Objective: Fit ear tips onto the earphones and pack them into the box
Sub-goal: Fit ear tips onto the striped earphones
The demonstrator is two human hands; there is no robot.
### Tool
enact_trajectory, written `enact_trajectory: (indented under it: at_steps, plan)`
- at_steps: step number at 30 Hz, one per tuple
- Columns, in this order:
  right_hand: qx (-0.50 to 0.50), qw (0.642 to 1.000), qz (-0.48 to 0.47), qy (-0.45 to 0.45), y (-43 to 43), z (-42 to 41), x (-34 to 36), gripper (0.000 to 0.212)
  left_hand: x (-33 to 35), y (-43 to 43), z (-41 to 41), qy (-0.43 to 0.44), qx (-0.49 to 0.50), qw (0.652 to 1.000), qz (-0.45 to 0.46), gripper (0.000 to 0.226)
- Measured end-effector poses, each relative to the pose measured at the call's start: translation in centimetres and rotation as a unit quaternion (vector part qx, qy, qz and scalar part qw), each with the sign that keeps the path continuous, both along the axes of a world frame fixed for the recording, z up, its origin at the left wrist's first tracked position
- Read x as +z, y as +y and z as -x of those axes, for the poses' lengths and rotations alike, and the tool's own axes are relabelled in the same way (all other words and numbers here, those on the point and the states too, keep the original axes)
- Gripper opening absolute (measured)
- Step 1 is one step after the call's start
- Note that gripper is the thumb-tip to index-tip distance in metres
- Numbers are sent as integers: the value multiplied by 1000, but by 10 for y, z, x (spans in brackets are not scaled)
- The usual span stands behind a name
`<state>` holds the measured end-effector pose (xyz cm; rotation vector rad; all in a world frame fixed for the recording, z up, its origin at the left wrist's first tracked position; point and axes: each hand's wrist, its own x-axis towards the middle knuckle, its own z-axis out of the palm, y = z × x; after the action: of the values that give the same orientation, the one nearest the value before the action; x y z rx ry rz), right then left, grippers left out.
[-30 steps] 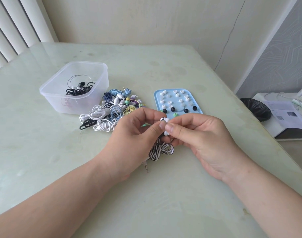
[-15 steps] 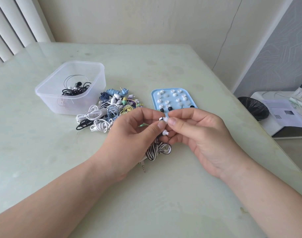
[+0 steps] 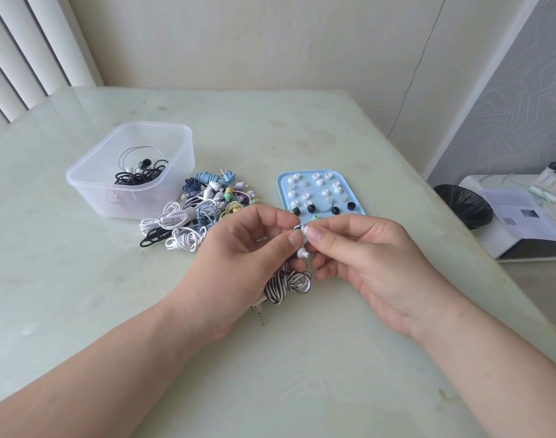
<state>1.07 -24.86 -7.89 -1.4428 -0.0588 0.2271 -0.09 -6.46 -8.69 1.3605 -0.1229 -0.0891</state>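
Hands: two, close together above the table [image 3: 302,374], fingertips meeting over one bud.
Left hand [image 3: 238,248]: thumb and forefinger pinch a bud [image 3: 298,229]; the lower fingers curl over the cable.
Right hand [image 3: 365,257]: thumb and forefinger pinch a white tip [image 3: 305,229] against that bud; whether it is fully seated cannot be told.
Second bud [image 3: 302,253]: one, white, bare nozzle, hanging just below the first between the two hands.
Cable [image 3: 286,286]: one black-and-white striped coil under the hands, its plug [image 3: 260,314] lying on the table.
Box [image 3: 90,181]: one, clear plastic, far left; inside is a black coiled earphone set [image 3: 140,175] and some thin wire; the exact count is unclear.
Pile [image 3: 200,213]: many tangled earphones in white, blue, yellow, black, just right of the box; too knotted to count.
Tray [image 3: 281,191]: one, blue, behind the hands; four black tips [image 3: 335,210], at least one green [image 3: 316,217], well over a dozen white or clear ones [image 3: 316,176].
In the way: the fingers hide the tray's near edge and part of the bud.
Around: black bin [image 3: 466,205], low white stand with papers [image 3: 516,216] at right, blinds [image 3: 24,58] at left.
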Motion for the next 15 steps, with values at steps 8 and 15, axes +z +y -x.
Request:
enact_trajectory:
  at_steps: [8, 15]
  plan:
    - [-36, 944, 197, -264, 2, 2, -3, 9, 2, 4, -1, 37, -31, 999, 1, 4]
    - [-45, 972, 131, -192, 2, 3, -2, 14, 3, 3, -3, 39, -18, 999, 19, 6]
